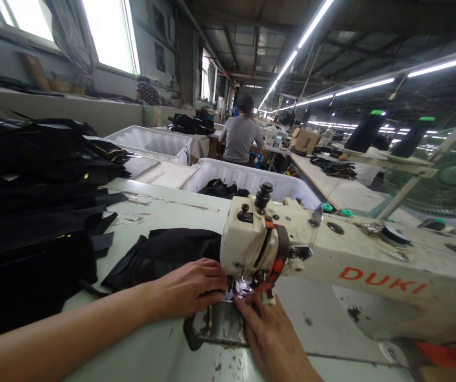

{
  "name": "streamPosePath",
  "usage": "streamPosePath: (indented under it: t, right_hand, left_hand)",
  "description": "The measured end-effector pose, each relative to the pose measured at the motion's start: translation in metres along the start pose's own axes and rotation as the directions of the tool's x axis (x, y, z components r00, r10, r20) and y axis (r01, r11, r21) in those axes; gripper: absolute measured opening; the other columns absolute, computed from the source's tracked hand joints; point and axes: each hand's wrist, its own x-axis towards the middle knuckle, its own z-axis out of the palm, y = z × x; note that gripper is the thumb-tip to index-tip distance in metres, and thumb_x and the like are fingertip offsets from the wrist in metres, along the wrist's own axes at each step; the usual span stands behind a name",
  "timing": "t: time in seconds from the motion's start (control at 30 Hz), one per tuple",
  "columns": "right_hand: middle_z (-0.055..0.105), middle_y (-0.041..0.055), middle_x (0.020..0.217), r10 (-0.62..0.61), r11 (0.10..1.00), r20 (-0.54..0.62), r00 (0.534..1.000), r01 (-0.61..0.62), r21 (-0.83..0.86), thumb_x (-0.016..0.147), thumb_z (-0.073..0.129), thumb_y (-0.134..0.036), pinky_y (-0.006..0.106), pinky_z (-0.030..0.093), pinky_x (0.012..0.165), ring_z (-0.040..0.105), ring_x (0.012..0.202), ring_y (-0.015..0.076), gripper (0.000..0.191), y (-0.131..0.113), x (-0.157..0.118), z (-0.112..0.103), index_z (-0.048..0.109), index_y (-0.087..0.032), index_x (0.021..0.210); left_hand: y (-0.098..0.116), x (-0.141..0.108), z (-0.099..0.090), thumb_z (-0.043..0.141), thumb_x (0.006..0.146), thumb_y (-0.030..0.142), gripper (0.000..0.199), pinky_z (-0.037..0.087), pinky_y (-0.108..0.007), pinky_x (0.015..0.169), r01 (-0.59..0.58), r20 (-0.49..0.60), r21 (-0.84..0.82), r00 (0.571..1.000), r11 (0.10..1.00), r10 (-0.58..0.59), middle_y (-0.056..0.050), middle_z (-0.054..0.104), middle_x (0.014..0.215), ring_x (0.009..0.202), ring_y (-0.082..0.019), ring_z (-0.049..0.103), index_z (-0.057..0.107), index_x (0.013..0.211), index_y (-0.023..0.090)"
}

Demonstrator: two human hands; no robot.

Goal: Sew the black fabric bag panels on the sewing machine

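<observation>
Sewing machine, cream-white, paint worn; lettering on the front of the arm, orange-red capitals, reading DUKI. Strap, dark with orange-red patches, at the machine head.

Black cloth, one piece, loosely folded; lying on the table, left of the machine head, right end passing behind it. Placed just beyond the left fingers, partly covered by the back of the hand; right fingers farther from the visible bulk, across the stitching area.

Left hand, palm down, fingers together and slightly bent, tips beside the presser foot, on its left. Right hand, fingers extended, tips close in front of the foot; lower hand over the edge of the metal plate. Whether pinching cloth, either hand: cannot tell.

Dark cloth pile, many layers, far left of table. White bin, behind the machine, dark pieces inside. Second white bin, farther left. Thread cones, two, dark, green-topped, upper right. Fan, green, right edge. Co-worker, grey shirt, seated beyond the bins, back turned.
</observation>
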Motion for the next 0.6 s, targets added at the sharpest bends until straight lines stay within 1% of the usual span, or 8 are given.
streamPosePath:
  t: [0.1,0.2,0.33,0.43,0.5,0.53,0.57,0.6]
  right_hand:
    - [0.059,0.0147,0.113,0.007,1.000,0.026,1.000,-0.007,0.002,0.078,0.048,0.000,0.046,0.054,0.080,0.056,0.098,0.0296,0.056,0.001,0.000,0.001,0.054,-0.018,0.130]
    - [0.059,0.0146,0.115,0.014,1.000,0.038,0.999,-0.014,0.005,0.078,0.048,0.000,0.045,0.054,0.081,0.056,0.099,0.0291,0.054,0.001,0.000,0.002,0.054,-0.018,0.129]
    - [0.061,0.0148,0.114,0.019,1.000,0.005,1.000,-0.019,-0.006,0.078,0.048,-0.001,0.045,0.054,0.082,0.058,0.099,0.0292,0.054,0.001,0.000,0.004,0.055,-0.017,0.129]
    - [0.062,0.0140,0.117,0.015,0.999,-0.006,1.000,-0.015,-0.037,0.078,0.049,-0.001,0.045,0.054,0.085,0.059,0.102,0.0290,0.054,0.006,-0.002,0.010,0.055,-0.019,0.129]
    - [0.063,0.0122,0.117,-0.042,0.996,-0.032,0.999,0.040,-0.073,0.078,0.050,-0.002,0.041,0.056,0.084,0.061,0.101,0.0276,0.054,0.012,-0.005,0.018,0.056,-0.021,0.128]
    - [0.065,0.0110,0.114,-0.081,0.992,-0.068,0.994,0.074,-0.098,0.078,0.051,-0.002,0.038,0.057,0.080,0.063,0.097,0.0262,0.053,0.015,-0.005,0.023,0.058,-0.022,0.126]
    - [0.068,0.0093,0.107,-0.136,0.984,-0.113,0.984,0.121,-0.127,0.077,0.052,-0.002,0.035,0.058,0.075,0.066,0.089,0.0244,0.049,0.018,-0.005,0.028,0.060,-0.024,0.121]
    - [0.070,0.0066,0.101,-0.109,0.984,-0.168,0.980,0.083,-0.158,0.078,0.053,-0.002,0.034,0.058,0.073,0.067,0.085,0.0234,0.046,0.020,-0.004,0.033,0.063,-0.027,0.115]
  left_hand:
    - [-0.002,0.002,-0.003,0.049,0.099,0.026,0.020,0.046,-0.027,0.096,0.026,0.002,-0.008,1.000,1.000,-0.026,-0.006,0.070,0.110,0.106,-0.019,0.062,0.066,0.107,0.019]
    - [-0.002,0.003,-0.003,0.050,0.099,0.027,0.020,0.045,-0.028,0.097,0.056,0.002,-0.012,0.998,0.998,-0.056,-0.005,0.070,0.110,0.108,-0.019,0.062,0.066,0.106,0.019]
    - [-0.005,0.002,-0.001,0.051,0.098,0.027,0.020,0.043,-0.032,0.099,0.067,-0.010,-0.036,0.998,0.997,-0.068,-0.005,0.071,0.108,0.105,-0.021,0.063,0.067,0.107,0.020]
    - [-0.007,0.000,0.001,0.050,0.098,0.030,0.021,0.043,-0.033,0.101,0.063,-0.043,-0.065,0.997,0.996,-0.065,-0.006,0.071,0.106,0.106,-0.021,0.062,0.067,0.107,0.022]
    - [-0.006,-0.001,0.003,0.051,0.098,0.032,0.021,0.043,-0.033,0.101,0.052,-0.067,-0.065,0.996,0.997,-0.056,-0.005,0.071,0.102,0.105,-0.020,0.063,0.067,0.106,0.023]
    - [-0.005,-0.002,0.004,0.052,0.097,0.032,0.020,0.044,-0.033,0.100,0.046,-0.074,-0.051,0.996,0.998,-0.049,-0.005,0.072,0.100,0.102,-0.020,0.064,0.067,0.105,0.023]
    - [-0.004,-0.001,0.005,0.053,0.096,0.032,0.018,0.045,-0.032,0.099,0.041,-0.079,-0.027,0.996,0.999,-0.043,-0.004,0.072,0.099,0.099,-0.020,0.065,0.067,0.105,0.023]
    - [-0.003,0.000,0.006,0.054,0.096,0.032,0.017,0.046,-0.032,0.097,0.039,-0.084,0.002,0.996,0.999,-0.039,-0.004,0.072,0.098,0.097,-0.019,0.066,0.066,0.104,0.023]
